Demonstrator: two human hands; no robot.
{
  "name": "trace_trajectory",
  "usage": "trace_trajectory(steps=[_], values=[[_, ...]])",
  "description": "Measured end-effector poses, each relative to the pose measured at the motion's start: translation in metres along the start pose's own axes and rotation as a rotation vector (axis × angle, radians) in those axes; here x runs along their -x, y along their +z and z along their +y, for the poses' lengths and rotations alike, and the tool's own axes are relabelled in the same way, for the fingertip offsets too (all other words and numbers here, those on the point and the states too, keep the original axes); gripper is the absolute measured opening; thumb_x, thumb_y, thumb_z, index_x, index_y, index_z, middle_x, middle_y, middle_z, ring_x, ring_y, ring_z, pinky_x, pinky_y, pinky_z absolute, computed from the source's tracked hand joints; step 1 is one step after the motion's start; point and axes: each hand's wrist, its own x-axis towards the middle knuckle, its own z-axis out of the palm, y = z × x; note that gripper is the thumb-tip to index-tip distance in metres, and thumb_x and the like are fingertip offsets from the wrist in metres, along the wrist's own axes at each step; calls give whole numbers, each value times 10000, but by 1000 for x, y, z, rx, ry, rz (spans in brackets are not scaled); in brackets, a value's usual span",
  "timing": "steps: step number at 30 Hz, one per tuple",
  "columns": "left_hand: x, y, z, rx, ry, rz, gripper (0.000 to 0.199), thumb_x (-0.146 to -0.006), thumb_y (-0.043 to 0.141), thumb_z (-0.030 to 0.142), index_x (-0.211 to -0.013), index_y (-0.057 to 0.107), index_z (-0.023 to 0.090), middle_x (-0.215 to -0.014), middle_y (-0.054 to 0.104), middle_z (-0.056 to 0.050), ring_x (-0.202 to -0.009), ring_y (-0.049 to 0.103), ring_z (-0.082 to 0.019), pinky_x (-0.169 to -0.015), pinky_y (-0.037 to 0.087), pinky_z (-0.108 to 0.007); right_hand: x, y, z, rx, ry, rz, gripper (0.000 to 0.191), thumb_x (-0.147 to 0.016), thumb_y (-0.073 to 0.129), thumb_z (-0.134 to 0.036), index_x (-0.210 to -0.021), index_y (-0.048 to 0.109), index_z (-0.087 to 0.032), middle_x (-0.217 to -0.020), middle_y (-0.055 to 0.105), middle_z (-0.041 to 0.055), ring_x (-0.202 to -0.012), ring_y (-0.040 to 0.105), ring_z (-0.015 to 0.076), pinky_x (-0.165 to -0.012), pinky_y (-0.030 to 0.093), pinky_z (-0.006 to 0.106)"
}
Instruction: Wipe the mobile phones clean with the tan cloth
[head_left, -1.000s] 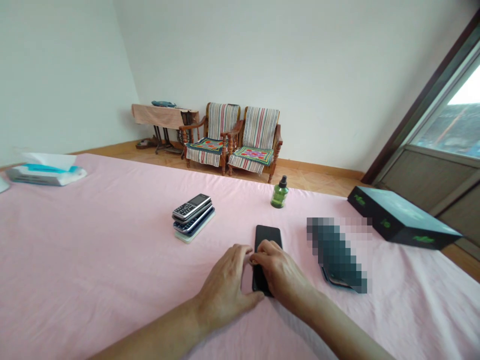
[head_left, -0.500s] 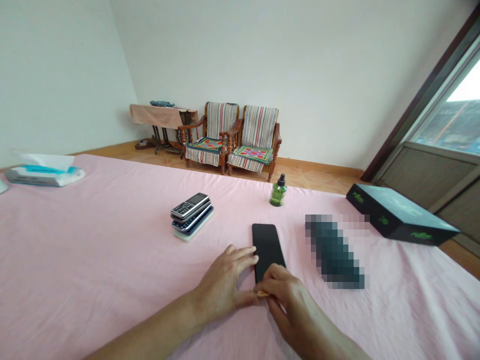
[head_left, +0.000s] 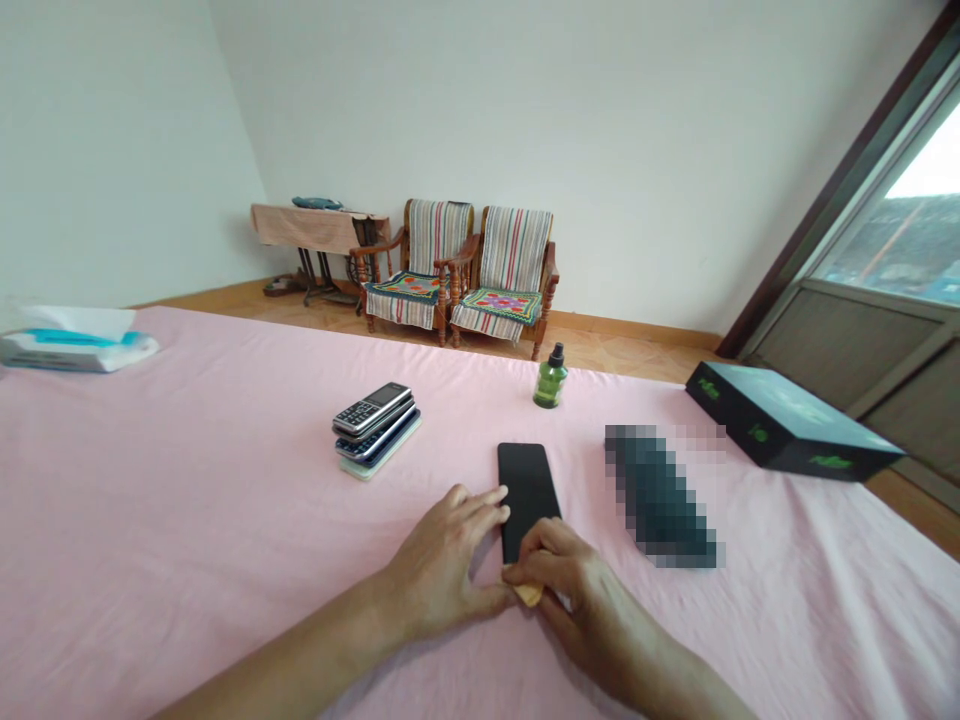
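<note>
A black smartphone [head_left: 525,478] lies flat on the pink cloth in front of me, its dark face up. My left hand [head_left: 444,560] steadies it, fingertips on the left edge and thumb by the near end. In my right hand [head_left: 571,578], a small folded yellow cloth [head_left: 529,593] is pinched and pressed at the phone's near end. That hand covers the phone's lower right part. Left of the phone stands a stack of phones [head_left: 376,428], with a silver-and-black keypad phone on top.
Beyond the phone stands a green bottle [head_left: 550,383] with a black cap. A dark pixelated object [head_left: 661,497] lies to the right, near a black box [head_left: 787,420]. A tissue pack [head_left: 79,345] sits far left. Two wooden armchairs [head_left: 465,270] stand past the bed-like surface's edge.
My right hand has turned slightly, so more of the yellow cloth shows below its fingers. My left hand keeps its place on the phone. The whole view has shifted a little.
</note>
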Motion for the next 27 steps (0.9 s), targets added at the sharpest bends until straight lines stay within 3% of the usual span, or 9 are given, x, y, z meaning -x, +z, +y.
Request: trace_trajectory(steps=[8,13,16,21,24,27], values=[[1,2,-2,21,-9,12,646,-700,797,418,-1261,585,178,-1433,492,-114,-1197,505,-312,-1007,420,-470,7,-26,9,42,64,-32,305,-789,492,42,-766,691,-188,-845,563,15,-787,570,127,-677,409,234],[2,3,-1,22,-16,34,583,-727,778,356,-1254,587,195,-1432,496,-98,-1184,502,-295,-1013,423,-469,13,-44,15,200,134,-72,303,-755,470,44,-659,639,-189,-764,534,-2,-700,562,121,-612,373,235],[2,2,0,11,-20,38,563,-732,773,340,-1240,596,175,-1423,504,-109,-1176,505,-292,-1012,431,-466,15,-50,17,317,169,-23,316,-755,448,40,-693,655,-190,-780,549,15,-688,563,137,-622,384,257],[2,3,0,2,-11,43,553,-735,771,333,-1234,595,170,-1419,509,-113,-1177,509,-292,-1011,432,-469,8,-39,14,182,74,96,343,-791,437,13,-879,692,-199,-838,579,32,-743,579,148,-638,421,250],[2,5,-1,3,-5,62,555,-725,780,339,-1228,596,191,-1414,516,-101,-1170,516,-293,-1007,435,-473,5,-28,15,130,48,88,369,-761,431,39,-870,689,-202,-860,585,35,-783,587,148,-666,434,243],[1,5,-1,1,-5,69,544,-726,779,346,-1216,606,184,-1399,530,-106,-1170,521,-298,-1003,443,-474,5,-24,23,206,119,186,340,-745,431,26,-831,681,-188,-828,579,41,-748,582,163,-656,425,266]])
